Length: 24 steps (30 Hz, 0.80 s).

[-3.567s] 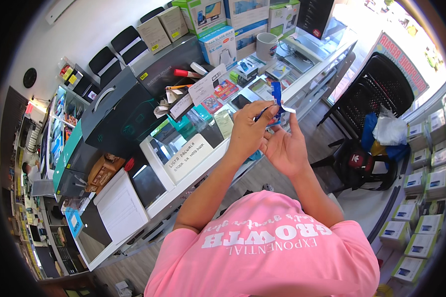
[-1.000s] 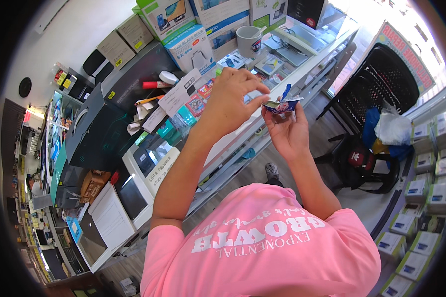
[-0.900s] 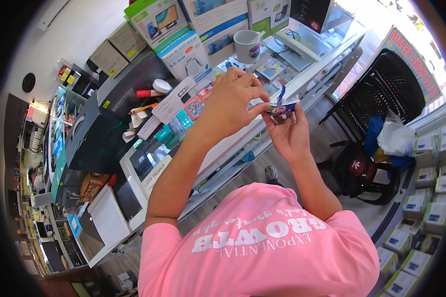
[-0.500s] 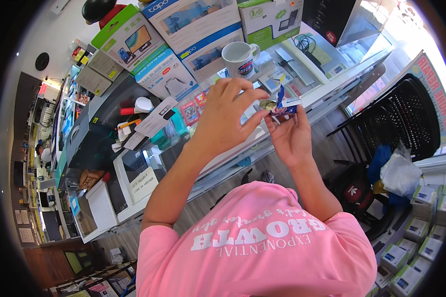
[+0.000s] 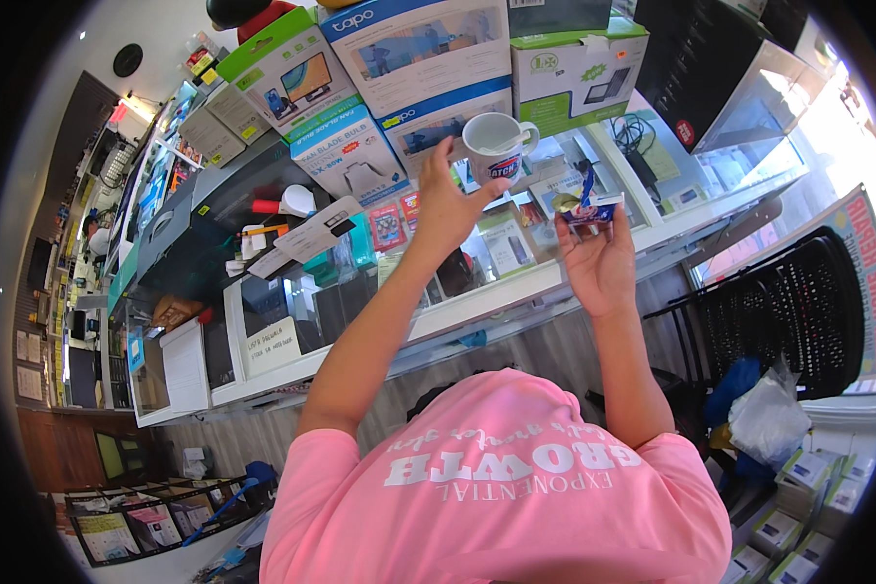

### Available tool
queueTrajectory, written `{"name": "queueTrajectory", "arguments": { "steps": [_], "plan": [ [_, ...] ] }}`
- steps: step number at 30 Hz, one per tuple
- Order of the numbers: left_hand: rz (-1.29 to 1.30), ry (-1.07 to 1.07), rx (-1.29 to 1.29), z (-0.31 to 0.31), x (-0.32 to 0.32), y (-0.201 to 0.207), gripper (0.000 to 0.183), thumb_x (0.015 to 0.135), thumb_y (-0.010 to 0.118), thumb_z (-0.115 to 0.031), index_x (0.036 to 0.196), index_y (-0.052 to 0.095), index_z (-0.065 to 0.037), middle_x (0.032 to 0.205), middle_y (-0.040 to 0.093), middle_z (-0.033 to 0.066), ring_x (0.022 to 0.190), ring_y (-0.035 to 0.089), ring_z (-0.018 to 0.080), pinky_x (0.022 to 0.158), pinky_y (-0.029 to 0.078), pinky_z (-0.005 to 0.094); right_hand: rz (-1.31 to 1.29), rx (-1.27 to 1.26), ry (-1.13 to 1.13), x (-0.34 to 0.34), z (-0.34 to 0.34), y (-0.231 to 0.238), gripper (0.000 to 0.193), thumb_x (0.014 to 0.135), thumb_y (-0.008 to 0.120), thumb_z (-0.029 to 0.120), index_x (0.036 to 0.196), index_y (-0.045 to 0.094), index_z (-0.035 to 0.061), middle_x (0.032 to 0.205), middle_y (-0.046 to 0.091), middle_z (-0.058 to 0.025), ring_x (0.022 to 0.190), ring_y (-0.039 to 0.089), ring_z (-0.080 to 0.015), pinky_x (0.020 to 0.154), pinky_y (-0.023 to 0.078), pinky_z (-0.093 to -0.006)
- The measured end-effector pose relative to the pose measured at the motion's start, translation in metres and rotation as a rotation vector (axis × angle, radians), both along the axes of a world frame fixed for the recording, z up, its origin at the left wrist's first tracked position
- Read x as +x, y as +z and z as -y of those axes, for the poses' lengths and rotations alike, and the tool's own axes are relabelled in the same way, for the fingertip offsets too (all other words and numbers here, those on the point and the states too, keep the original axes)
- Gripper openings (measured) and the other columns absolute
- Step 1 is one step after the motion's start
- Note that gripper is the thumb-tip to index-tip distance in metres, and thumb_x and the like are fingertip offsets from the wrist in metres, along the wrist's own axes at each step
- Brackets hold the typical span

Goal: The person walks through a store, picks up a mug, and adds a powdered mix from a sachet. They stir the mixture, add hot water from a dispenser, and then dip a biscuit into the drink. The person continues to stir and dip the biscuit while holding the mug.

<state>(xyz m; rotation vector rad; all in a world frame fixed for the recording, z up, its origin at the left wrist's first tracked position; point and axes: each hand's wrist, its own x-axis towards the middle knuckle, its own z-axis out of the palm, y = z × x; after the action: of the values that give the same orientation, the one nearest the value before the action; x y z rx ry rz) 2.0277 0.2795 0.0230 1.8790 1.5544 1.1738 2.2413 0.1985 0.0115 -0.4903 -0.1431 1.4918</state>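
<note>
room: shop interior, glass display counter (image 5: 477,311) running across the view, boxed stock stacked behind it.
near: person's pink shirt (image 5: 496,496) at bottom, both forearms raised over the counter.
right hand (image 5: 599,258): fingers pinched closed on a small packet (image 5: 588,206), held up above the counter's front edge, blue strip sticking up from its top.
packet: looks light, thin and crinkly, probably foil or plastic film; hard to tell at this size. Soft, would crush or slip if squeezed at the middle. Best hold is at the sealed edge, pinch grip, as it sits now.
left hand (image 5: 446,200): fingers spread apart, holding nothing, raised just beside the white mug (image 5: 496,146), not clearly touching it.
mug: upright on the counter top, handle to the right.
far: green-and-white and blue-and-white product boxes (image 5: 428,49) behind the mug; black mesh chair (image 5: 788,311) to the right.
</note>
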Motion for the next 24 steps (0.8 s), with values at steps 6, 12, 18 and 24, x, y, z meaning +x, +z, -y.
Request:
{"name": "queueTrajectory", "arguments": {
  "steps": [6,12,18,24],
  "plan": [
    [0.095,0.136,0.118,-0.029,0.042,-0.029,0.106,0.068,0.093,-0.043,0.147,0.038,0.001,0.141,0.049,0.0214,0.134,0.047,0.0395,0.113,0.037,0.0517,0.122,0.062,0.032,0.02,-0.04,0.01,0.047,0.105,0.058,0.046,0.129,0.052,0.0058,0.118,0.057,-0.0122,0.107,0.061,-0.0236,0.093,0.056,-0.0382],
    [0.063,0.147,0.062,0.004,0.024,-0.014,0.094,0.07,0.091,-0.032,0.142,0.04,0.001,0.138,0.051,0.0189,0.128,0.052,0.036,0.111,0.035,0.0493,0.198,0.102,0.059,0.016,-0.059,0.025,0.047,0.106,0.056,0.047,0.131,0.053,0.0065,0.115,0.059,-0.0107,0.105,0.061,-0.0222,0.091,0.055,-0.0377],
    [-0.039,0.253,-0.02,0.08,-0.021,0.001,0.093,0.069,0.094,-0.029,0.14,0.04,0.0,0.133,0.053,0.019,0.126,0.055,0.0341,0.107,0.044,0.0453,0.2,0.103,0.213,-0.007,-0.051,0.033,0.045,0.108,0.054,0.045,0.132,0.053,0.0074,0.116,0.06,-0.0094,0.101,0.062,-0.0219,0.084,0.055,-0.0387],
    [0.094,0.217,0.022,0.115,-0.044,-0.008,0.105,0.067,0.097,-0.024,0.147,0.033,-0.003,0.141,0.046,0.0171,0.131,0.049,0.0316,0.11,0.039,0.045,0.129,0.035,0.335,-0.042,-0.023,0.017,0.046,0.108,0.052,0.043,0.135,0.054,0.0068,0.123,0.063,-0.0132,0.1,0.066,-0.0266,0.081,0.06,-0.0365]
  ]
}}
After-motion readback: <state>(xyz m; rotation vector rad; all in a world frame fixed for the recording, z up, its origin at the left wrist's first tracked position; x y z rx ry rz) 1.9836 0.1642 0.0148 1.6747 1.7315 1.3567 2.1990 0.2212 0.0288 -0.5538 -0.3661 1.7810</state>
